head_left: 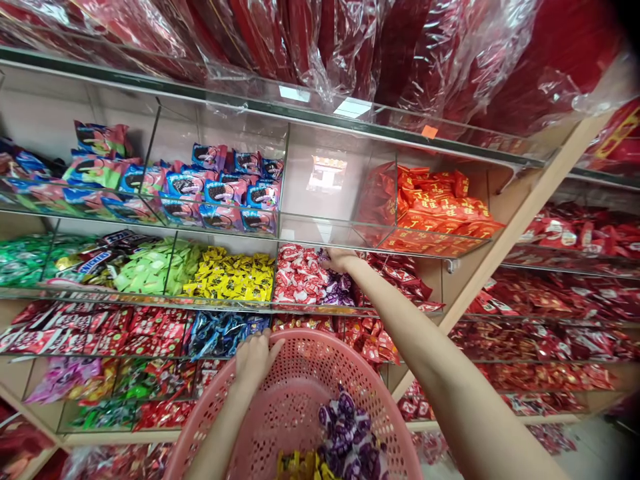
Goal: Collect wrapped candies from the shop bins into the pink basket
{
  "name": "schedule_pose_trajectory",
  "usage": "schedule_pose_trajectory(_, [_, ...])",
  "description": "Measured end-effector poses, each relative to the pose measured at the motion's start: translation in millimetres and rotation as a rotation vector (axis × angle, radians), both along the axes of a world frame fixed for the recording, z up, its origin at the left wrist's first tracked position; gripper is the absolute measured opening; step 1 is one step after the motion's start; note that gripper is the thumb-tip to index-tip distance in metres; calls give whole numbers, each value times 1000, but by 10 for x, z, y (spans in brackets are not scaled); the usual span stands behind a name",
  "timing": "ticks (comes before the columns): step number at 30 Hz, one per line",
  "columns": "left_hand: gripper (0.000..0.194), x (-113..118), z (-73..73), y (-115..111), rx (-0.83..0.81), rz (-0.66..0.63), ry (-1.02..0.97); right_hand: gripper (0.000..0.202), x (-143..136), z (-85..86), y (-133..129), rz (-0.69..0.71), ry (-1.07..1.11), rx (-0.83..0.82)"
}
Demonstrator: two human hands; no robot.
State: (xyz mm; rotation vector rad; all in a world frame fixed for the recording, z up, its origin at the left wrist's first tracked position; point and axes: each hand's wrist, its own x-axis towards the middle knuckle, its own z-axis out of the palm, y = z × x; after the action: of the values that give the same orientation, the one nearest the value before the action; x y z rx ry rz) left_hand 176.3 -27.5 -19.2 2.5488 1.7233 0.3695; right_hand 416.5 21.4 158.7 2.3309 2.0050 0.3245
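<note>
My left hand [256,357] is closed over the far left rim of a pink perforated plastic basket [265,427], thumb inside. In the basket lie purple-and-white wrapped candies [347,433] and some yellow-wrapped candies [300,465]. My right hand [340,260] reaches into a glass-fronted shelf compartment, just above a pile of purple-wrapped candies [339,290]. Its fingers are closed, with purple wrapper showing at their tips; how many candies they hold is hidden. Red-and-white wrapped candies [300,275] fill the left side of that compartment.
A glass shelf edge [350,241] runs close above my right hand. Left of it are yellow candies [233,275] and light green packets [153,267]. Blue-and-pink packets [220,190] and orange-red packets [435,203] sit one shelf higher. A slanting wooden upright [520,200] stands at right.
</note>
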Motion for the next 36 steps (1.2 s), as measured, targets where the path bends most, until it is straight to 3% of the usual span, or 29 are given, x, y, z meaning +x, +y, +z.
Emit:
schedule_pose_trajectory(23, [55, -2, -22, 11, 27, -5, -3, 52, -75, 6, -33, -2, -13, -48])
schedule_pose_trajectory(36, [56, 5, -5, 7, -22, 3, -4, 44, 3, -4, -165, 79, -57, -2])
